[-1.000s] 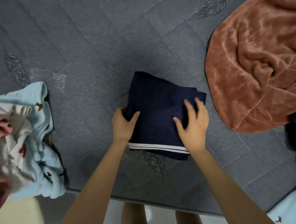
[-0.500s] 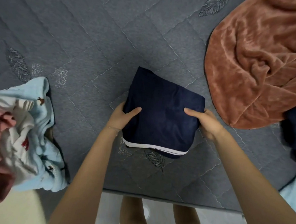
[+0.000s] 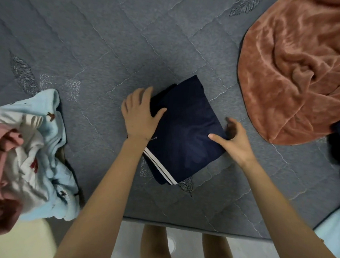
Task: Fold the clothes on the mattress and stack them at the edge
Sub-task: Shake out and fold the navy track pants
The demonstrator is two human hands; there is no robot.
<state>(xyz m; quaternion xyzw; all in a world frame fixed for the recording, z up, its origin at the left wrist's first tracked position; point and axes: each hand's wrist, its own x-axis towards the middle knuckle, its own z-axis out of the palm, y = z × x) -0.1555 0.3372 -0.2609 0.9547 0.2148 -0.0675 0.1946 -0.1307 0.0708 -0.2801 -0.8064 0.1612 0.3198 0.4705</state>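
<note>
From my remote seat I see the folded navy garment (image 3: 184,133) lying on the grey quilted mattress (image 3: 90,45), near its front edge and about mid-way between the two heaps. Half a second ago its white-striped hem ran level along the near side. Now the bundle has turned clockwise, so the stripes slant down its lower left side and one corner points away from me. The left hand (image 3: 140,115) has moved from gripping the left side to lying flat over the garment's left corner, fingers (image 3: 135,99) released and spread, thumb stretched across the navy cloth. The right hand (image 3: 233,140) sits at the right-hand corner with its thumb tip on the fabric. Its other fingers are curved and blurred just off the edge, so I cannot tell whether they are grasping the cloth. To the left, a crumpled heap of clothes (image 3: 32,155) in light blue, white and pink hangs over the mattress edge, well apart from the bundle. A rust-coloured plush blanket (image 3: 296,66) lies bunched at upper right, its hem near the right hand.
</note>
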